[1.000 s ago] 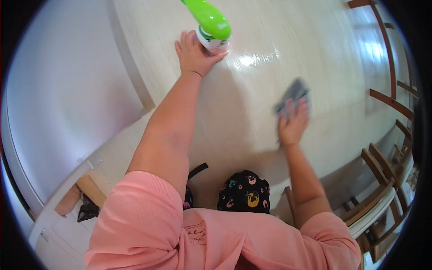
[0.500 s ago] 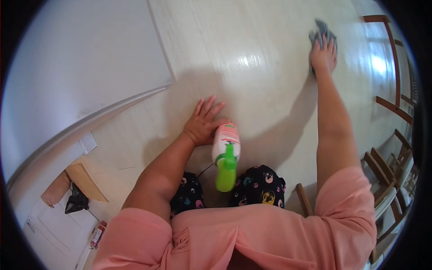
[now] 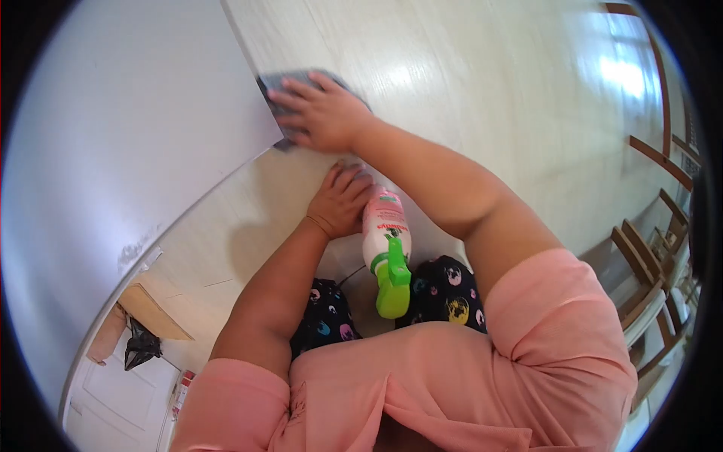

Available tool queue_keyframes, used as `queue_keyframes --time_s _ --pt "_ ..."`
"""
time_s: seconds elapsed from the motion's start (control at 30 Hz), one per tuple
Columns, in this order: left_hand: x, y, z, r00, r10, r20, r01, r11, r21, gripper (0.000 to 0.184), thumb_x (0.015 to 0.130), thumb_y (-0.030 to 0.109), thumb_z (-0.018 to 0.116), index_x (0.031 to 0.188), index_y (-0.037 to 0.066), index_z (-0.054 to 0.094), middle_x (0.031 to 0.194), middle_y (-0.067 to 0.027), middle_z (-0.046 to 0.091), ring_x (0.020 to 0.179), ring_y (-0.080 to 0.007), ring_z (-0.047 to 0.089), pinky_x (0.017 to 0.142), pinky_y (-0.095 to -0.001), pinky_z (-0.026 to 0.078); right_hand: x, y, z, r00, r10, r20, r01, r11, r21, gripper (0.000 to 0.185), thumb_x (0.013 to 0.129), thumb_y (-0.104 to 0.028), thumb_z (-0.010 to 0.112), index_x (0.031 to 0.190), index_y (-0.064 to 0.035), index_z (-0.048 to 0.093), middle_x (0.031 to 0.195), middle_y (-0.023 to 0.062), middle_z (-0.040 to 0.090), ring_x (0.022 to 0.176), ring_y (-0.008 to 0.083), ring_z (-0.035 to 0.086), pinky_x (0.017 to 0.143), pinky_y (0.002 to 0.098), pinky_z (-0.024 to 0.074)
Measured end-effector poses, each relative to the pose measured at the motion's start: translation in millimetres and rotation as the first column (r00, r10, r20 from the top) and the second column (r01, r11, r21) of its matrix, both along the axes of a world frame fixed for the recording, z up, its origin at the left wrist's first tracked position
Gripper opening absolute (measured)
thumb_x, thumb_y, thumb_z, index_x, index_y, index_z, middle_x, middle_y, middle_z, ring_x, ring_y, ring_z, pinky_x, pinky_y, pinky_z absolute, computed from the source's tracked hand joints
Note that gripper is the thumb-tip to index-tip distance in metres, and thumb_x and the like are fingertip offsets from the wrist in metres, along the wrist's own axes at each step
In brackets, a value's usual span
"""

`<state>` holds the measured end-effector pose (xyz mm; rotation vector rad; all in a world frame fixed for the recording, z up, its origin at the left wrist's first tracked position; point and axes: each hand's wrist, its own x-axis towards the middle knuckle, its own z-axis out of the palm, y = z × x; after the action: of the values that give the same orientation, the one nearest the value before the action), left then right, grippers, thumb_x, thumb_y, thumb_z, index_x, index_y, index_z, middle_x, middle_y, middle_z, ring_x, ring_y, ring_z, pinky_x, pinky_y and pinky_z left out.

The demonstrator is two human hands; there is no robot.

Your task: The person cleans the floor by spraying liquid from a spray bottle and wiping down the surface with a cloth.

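My right hand (image 3: pixel 325 117) lies flat with fingers spread on a grey cloth (image 3: pixel 290 79), pressing it against the pale surface (image 3: pixel 452 90) beside the corner of the grey-white panel. Just below it, my left hand (image 3: pixel 343 202) rests on the same surface, its fingers apart and its thumb side touching a spray bottle (image 3: pixel 385 230). The bottle is white and pink with a bright green spray head (image 3: pixel 393 290) that points toward my body, over the gap between my knees. Part of the cloth is hidden under my right hand.
A large grey-white panel (image 3: pixel 135 113) fills the left side. Wooden chairs (image 3: pixel 640 252) stand along the right edge. At the lower left are a brown board (image 3: pixel 154 310), a black plastic bag (image 3: pixel 141 345) and a white door (image 3: pixel 120 392).
My right hand has swept the cloth from the far right to the panel's corner on the left. My left hand drew back earlier with the bottle, which tipped toward my body.
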<state>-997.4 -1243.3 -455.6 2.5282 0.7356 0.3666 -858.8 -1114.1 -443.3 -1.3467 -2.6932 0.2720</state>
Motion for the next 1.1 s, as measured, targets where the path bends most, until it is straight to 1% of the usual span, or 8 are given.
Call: queue_keyframes --time_s 0.07,0.13,0.3,0.5,0.67,0.83,0.9,1.1 --pt "2.1 -1.3 1.1 1.0 -0.022 -0.014 0.022 1.0 0.01 0.038 0.077 0.034 0.068 0.112 0.023 0.062 0.117 -0.0029 0.054 0.125 -0.0278 0.045 0.113 -0.0516 0.027 44.6 -46.6 2.8 0.985 0.004 -0.173 -0.02 0.995 -0.094 0.048 0.091 -0.045 0.058 0.137 -0.0348 0.053 0.156 -0.0001 0.034 0.145 0.0218 0.026 0.117 0.05 0.0205" --pt "3.7 0.2 2.8 1.0 -0.022 -0.012 0.022 1.0 0.004 0.04 0.077 0.033 0.067 0.115 0.022 0.061 0.118 -0.0036 0.054 0.126 -0.0275 0.043 0.113 -0.0511 0.026 90.4 -63.1 23.9 0.955 -0.294 -0.031 0.289 0.952 -0.1 0.049 0.086 -0.038 0.063 0.134 -0.0338 0.055 0.154 -0.0002 0.035 0.145 0.0247 0.028 0.115 0.0529 0.0228" --pt "2.9 -2.2 25.1 0.996 -0.048 -0.073 0.043 0.997 -0.057 0.069 0.067 0.026 0.079 0.128 0.013 0.051 0.129 -0.0109 0.048 0.131 -0.0337 0.039 0.115 -0.0528 0.025 194.7 -167.5 13.2 0.458 -0.889 0.011 0.889 0.458 0.025 0.053 0.094 -0.04 0.051 0.145 -0.0277 0.045 0.159 0.0065 0.028 0.147 0.0288 0.021 0.117 0.0515 0.0124" --pt "-4.1 -58.0 93.9 0.924 0.261 0.281 -0.193 0.95 -0.247 0.106 0.066 0.033 0.087 0.147 0.0 0.026 0.143 -0.0273 0.032 0.135 -0.0432 0.031 0.113 -0.0501 0.03 190.1 -325.0 -1.6 0.407 -0.9 0.153 0.913 0.407 -0.033 0.061 0.095 -0.045 0.048 0.152 -0.0269 0.033 0.162 0.0111 0.018 0.149 0.0322 0.014 0.117 0.0528 0.0101" --pt "25.7 -49.8 124.4 0.879 0.313 0.36 -0.183 0.918 -0.351 0.11 0.061 0.036 0.091 0.145 0.002 0.028 0.141 -0.023 0.038 0.132 -0.0383 0.04 0.11 -0.044 0.035 181.6 -333.0 16.0 0.438 -0.871 0.222 0.899 0.427 -0.097 0.062 0.095 -0.039 0.051 0.152 -0.0289 0.03 0.163 0.0103 0.012 0.148 0.0357 0.014 0.115 0.0555 0.0149" --pt "-6.5 -62.1 135.8 0.833 0.485 0.266 -0.371 0.847 -0.381 0.097 0.066 0.03 0.089 0.141 0.003 0.035 0.139 -0.0179 0.044 0.125 -0.0301 0.048 0.106 -0.0364 0.041 183.7 -311.0 36.3 0.375 -0.898 0.232 0.914 0.316 -0.256 0.066 0.084 -0.007 0.056 0.144 -0.0295 0.043 0.153 0.0172 0.027 0.135 0.0426 0.032 0.108 0.0526 0.0334" --pt "-45.0 -68.5 118.9 0.556 0.77 0.313 -0.588 0.631 -0.507 0.088 0.071 0.034 0.086 0.136 0.0 0.038 0.126 -0.0185 0.052 0.119 -0.0284 0.054 0.1 -0.0367 0.046 190.4 -307.1 27.9 0.369 -0.914 0.171 0.902 0.308 -0.303 0.067 0.08 -0.002 0.055 0.142 -0.0268 0.047 0.15 0.0202 0.029 0.133 0.0428 0.035 0.109 0.0488 0.0349" --pt "-201.0 -78.2 113.0 -0.056 0.979 0.196 -0.645 0.114 -0.755 0.063 0.083 0.029 0.076 0.129 -0.003 0.047 0.113 -0.0122 0.06 0.1 -0.0214 0.059 0.089 -0.0337 0.048 170.9 -274.4 37.2 0.396 -0.917 0.055 0.84 0.337 -0.426 0.057 0.077 0.002 0.05 0.131 -0.0133 0.057 0.133 0.0202 0.041 0.122 0.037 0.047 0.107 0.0397 0.0395"
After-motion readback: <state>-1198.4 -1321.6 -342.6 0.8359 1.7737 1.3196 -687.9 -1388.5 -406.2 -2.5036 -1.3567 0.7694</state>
